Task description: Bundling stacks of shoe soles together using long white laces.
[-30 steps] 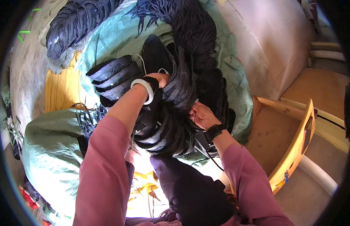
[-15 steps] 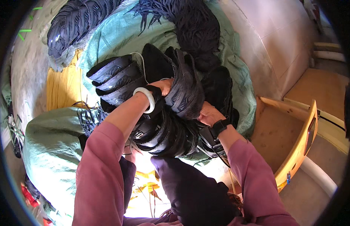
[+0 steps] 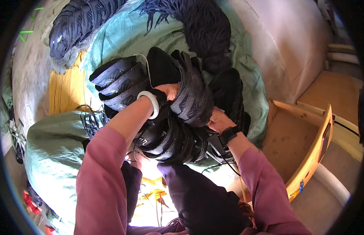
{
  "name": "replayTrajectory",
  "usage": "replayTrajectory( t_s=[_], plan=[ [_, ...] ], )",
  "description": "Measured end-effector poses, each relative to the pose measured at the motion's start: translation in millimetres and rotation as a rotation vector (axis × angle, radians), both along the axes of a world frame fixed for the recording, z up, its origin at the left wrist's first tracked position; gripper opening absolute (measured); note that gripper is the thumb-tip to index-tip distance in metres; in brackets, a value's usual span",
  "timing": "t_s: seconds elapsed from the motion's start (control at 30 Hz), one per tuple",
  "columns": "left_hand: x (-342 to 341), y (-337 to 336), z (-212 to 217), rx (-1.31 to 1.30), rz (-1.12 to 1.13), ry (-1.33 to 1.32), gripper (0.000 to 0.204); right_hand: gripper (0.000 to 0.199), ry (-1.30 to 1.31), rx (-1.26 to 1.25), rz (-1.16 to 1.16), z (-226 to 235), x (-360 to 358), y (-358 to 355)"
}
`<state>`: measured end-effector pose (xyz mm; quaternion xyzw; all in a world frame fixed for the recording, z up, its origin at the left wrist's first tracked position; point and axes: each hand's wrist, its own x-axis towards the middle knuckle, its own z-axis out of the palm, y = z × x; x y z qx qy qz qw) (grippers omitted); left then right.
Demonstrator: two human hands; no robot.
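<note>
My left hand [image 3: 169, 91], with a white bangle on the wrist, grips a black shoe upper [image 3: 193, 96] and holds it above a heap of the same black pieces [image 3: 170, 143] in my lap. My right hand [image 3: 218, 120], with a black watch on the wrist, holds the lower edge of that upper from the right, its fingertips hidden beneath it. A second stack of black uppers [image 3: 118, 83] lies just left of my left hand. More black pieces [image 3: 229, 92] lie behind my right hand.
Green woven sacks spread under the heap [image 3: 162, 37] and over my left knee [image 3: 52, 152]. Dark blue piles lie at top left [image 3: 78, 25] and top middle [image 3: 205, 29]. A yellow mat [image 3: 66, 92] is at left, an open wooden box [image 3: 309, 137] at right, and a pale wall [image 3: 287, 43] behind.
My left hand has carried the black upper to the right and toward me. My right hand has come up from the heap's edge and taken hold of its lower edge.
</note>
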<state>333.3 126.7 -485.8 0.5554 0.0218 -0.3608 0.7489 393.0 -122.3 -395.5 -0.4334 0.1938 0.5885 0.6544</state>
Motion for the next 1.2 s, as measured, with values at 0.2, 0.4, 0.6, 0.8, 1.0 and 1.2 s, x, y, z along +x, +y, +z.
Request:
replayTrajectory(
  t_s=[0.2, 0.4, 0.6, 0.8, 1.0, 1.2],
  plan=[
    [0, 7, 43, -0.160, 0.113, 0.069, 0.039, 0.021, 0.062, 0.042, -0.047, -13, -4, -4],
    [-6, 0, 63, -0.179, 0.151, 0.038, 0.043, 0.024, -0.081, -0.075, 0.160, 42, -1, 18],
    [-20, 8, 20, 0.136, 0.139, -0.194, 0.051, 0.023, -0.702, -0.024, 0.463, 42, 1, 20],
    [6, -8, 120, -0.063, 0.132, 0.040, 0.040, 0.019, -1.064, -0.373, 0.812, 42, 13, -8],
    [22, -23, 109, 0.031, 0.135, -0.181, 0.028, 0.015, -1.935, -0.342, 1.244, 133, 58, 27],
    [42, -32, 134, 0.334, -0.074, -0.364, 0.030, 0.013, -1.927, -0.184, 0.799, 183, 72, 81]
  ],
)
